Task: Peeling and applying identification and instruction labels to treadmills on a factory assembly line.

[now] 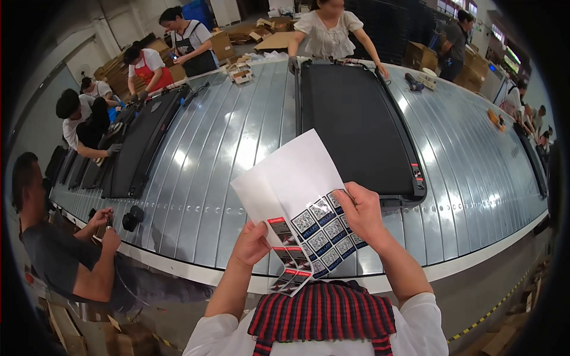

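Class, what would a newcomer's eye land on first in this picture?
First, the white sticker sheet held up at centre by the left hand and right hand. Behind it, a big black flat machine lies on the grey slatted conveyor, with workers around the edges.

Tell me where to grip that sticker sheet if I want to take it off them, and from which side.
Take the sticker sheet by its bare white upper corner, coming from the far side over the conveyor. That end stands clear and unprinted. The left hand pinches the lower left edge, the right hand the right edge, so the lower half, which curls toward the person, is crowded.
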